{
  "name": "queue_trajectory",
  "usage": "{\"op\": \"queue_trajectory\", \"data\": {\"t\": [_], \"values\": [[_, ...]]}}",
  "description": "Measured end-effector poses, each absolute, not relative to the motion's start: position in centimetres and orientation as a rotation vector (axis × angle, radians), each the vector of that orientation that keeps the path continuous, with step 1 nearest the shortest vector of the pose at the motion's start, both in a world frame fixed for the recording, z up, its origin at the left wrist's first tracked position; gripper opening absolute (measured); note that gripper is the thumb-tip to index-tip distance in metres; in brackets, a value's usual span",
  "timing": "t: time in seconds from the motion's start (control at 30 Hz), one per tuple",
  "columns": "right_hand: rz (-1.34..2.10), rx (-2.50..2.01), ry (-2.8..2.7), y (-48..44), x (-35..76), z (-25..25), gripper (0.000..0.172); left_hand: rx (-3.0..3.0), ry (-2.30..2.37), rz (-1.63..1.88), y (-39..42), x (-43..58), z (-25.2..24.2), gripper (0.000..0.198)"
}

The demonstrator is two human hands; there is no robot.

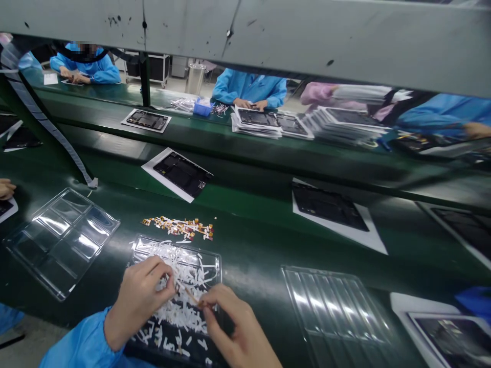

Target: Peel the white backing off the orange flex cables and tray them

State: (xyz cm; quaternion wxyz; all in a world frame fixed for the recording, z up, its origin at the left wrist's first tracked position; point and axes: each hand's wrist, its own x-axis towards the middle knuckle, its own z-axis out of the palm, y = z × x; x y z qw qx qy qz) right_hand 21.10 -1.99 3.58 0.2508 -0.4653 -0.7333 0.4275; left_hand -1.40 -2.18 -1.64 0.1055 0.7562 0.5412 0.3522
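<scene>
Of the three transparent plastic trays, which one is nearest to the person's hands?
The middle tray, beneath the left hand and right hand. It carries many white strips; the left tray and right tray lie farther away, on either side.

A thin orange-brown strip (191, 295) was held slantwise, its right end lower and darker than the rest, above a jumble of white scraps (184, 313). The scraps, small and slender, some of them curled, lay loose and overlapping across a clear plastic tray (220, 266), thickest around its middle.
</scene>
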Motion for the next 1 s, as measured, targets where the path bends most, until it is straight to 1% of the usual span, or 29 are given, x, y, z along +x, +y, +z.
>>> {"op": "queue_trajectory", "data": {"t": [0.13, 0.23, 0.27, 0.3, 0.37, 0.4, 0.43, 0.47, 0.5, 0.63, 0.7, 0.77, 0.87, 1.0], "values": [[1.114, -1.23, -2.069, -1.6, 24.2, 5.9, 0.025, 2.137, 1.71, 0.835, -1.7, -3.9, -2.4, 0.013], [1.155, -1.179, -2.195, -1.0, 24.7, 7.1, 0.031, 1.988, 1.591, 0.795, -1.9, -4.0, -1.2, 0.02], [1.183, -1.175, -2.227, -0.8, 24.5, 7.2, 0.037, 1.926, 1.484, 0.795, -2.0, -3.5, -0.4, 0.022], [1.215, -1.176, -2.255, -0.6, 24.0, 7.1, 0.048, 1.866, 1.365, 0.788, -2.1, -2.9, 0.4, 0.024], [1.281, -1.193, -2.302, -0.2, 22.9, 6.7, 0.075, 1.77, 1.172, 0.771, -2.2, -1.5, 1.9, 0.024], [1.31, -1.207, -2.32, 0.0, 22.3, 6.4, 0.084, 1.739, 1.122, 0.772, -2.2, -0.8, 2.4, 0.022], [1.331, -1.218, -2.331, 0.2, 21.8, 6.2, 0.089, 1.717, 1.101, 0.78, -2.2, -0.3, 2.8, 0.018], [1.342, -1.224, -2.334, 0.3, 21.4, 6.0, 0.088, 1.701, 1.097, 0.795, -2.2, 0.1, 2.9, 0.012], [1.334, -1.219, -2.325, 0.5, 21.2, 5.9, 0.084, 1.687, 1.106, 0.811, -2.2, 0.3, 2.9, 0.009], [1.166, -1.099, -2.288, 0.9, 20.8, 6.1, 0.052, 1.651, 1.226, 0.852, -2.4, 0.2, 2.2, 0.011], [1.08, -1.032, -2.281, 0.9, 20.6, 6.2, 0.041, 1.652, 1.262, 0.853, -2.5, 0.1, 2.0, 0.012], [1.044, -0.989, -2.256, 0.8, 20.5, 6.2, 0.034, 1.662, 1.273, 0.86, -2.6, 0.1, 1.9, 0.011], [1.04, -0.994, -2.182, 0.6, 20.1, 5.8, 0.029, 1.648, 1.294, 0.905, -2.6, 0.1, 1.9, 0.011], [1.023, -1.085, -2.114, 0.1, 19.8, 4.9, 0.011, 1.603, 1.298, 0.957, -2.6, -0.1, 1.6, 0.009]]}}
